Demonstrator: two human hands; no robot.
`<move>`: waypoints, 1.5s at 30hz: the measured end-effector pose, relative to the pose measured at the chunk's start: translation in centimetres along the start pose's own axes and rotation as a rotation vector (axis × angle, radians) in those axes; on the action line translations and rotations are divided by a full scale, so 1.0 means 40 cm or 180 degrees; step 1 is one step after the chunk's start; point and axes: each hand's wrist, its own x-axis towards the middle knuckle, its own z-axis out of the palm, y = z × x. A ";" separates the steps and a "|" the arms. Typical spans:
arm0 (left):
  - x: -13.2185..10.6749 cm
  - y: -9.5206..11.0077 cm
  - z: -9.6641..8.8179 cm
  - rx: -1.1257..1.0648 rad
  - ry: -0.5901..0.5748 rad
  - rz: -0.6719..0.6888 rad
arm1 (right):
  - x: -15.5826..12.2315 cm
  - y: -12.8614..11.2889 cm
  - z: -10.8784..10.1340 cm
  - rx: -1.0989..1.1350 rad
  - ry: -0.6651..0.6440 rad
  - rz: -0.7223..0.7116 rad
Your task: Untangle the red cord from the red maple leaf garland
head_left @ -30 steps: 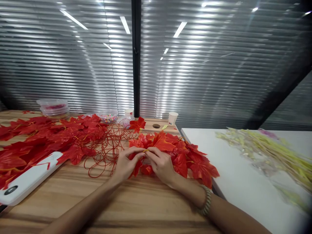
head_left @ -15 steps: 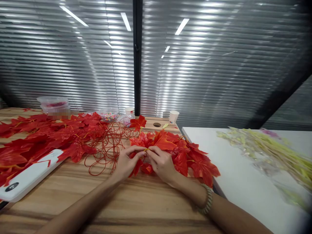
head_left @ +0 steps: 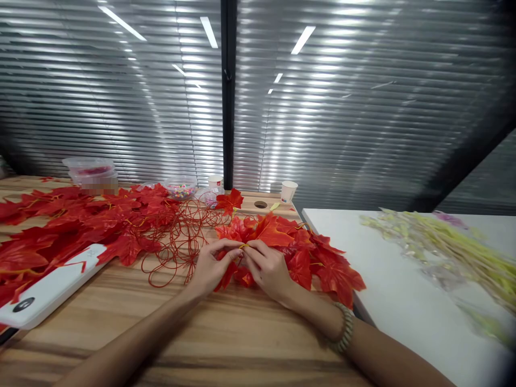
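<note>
1. Near the middle of the head view, the left hand (head_left: 213, 264) pinched a thin yellow stem (head_left: 244, 246) between thumb and forefinger, and the right hand (head_left: 269, 269) met it from the other side, its fingertips apparently pressed onto the same stem. The stem lay between the two hands, just in front of a cluster of red leaves (head_left: 300, 264) on the wooden table (head_left: 242, 344).
2. Head view, change: hardly anything had shifted over the last second; the grip and leaves matched the earlier pictures, and only the whole scene had slid slightly up the frame. That suggested slow, fine finger work at one spot. What the tips did on the stem was too small to tell.
3. Head view, surroundings: a tangle of red cord (head_left: 183, 236) lay near the left hand, with a larger leaf pile (head_left: 91, 217) and a long white case (head_left: 56, 282) further left. Towards the back stood transparent tubs (head_left: 78, 169) and a paper cup (head_left: 288, 192). On the right, a white table (head_left: 403, 306) bore yellow stalks (head_left: 455, 244).
4. Head view, obstacles: fingers covered part of the stem, leaves crowded the right hand, and loose cord loops looked likely to snag the left.
</note>
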 end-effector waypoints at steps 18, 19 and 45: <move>-0.003 -0.001 -0.001 -0.0119 -0.0024 -0.0133 | 0.002 0.007 0.003 -0.0077 0.0096 -0.0121; -0.003 -0.001 -0.001 -0.0120 -0.0026 -0.0124 | 0.002 0.007 0.003 -0.0079 0.0091 -0.0125; -0.002 -0.002 -0.003 0.0015 -0.0091 0.0017 | 0.002 0.008 -0.001 -0.0200 0.0024 -0.0199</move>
